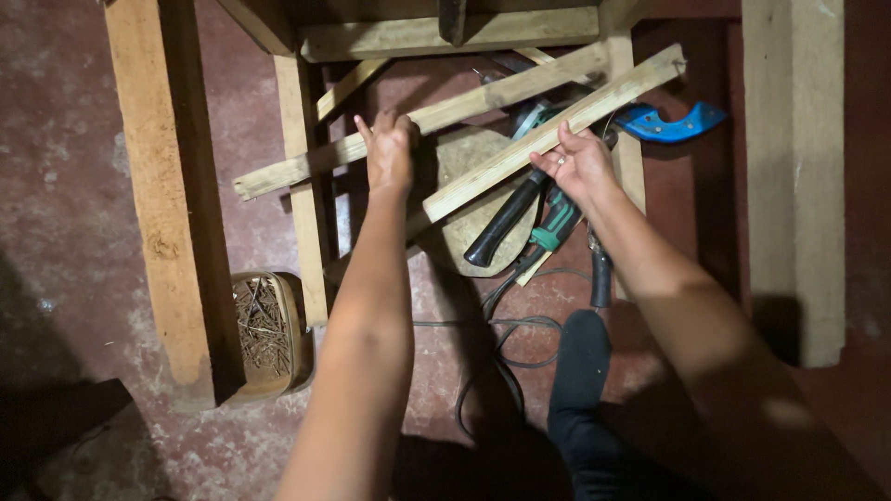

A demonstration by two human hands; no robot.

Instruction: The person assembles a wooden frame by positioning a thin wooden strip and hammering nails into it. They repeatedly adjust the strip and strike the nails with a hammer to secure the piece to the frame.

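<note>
My left hand [390, 148] covers the middle of the upper wooden strip [427, 116], and my right hand [580, 162] hides part of the lower strip [548, 130]. Beneath them the green power tool [555, 224] is mostly buried; its cable [501, 348] vanishes into shadow. The plank [158, 186] runs off the top edge.

Left hand [390, 148] grips upper wooden slat [436, 116]; right hand [580, 162] grips lower slat [548, 134], above power tool [548, 227].
</note>
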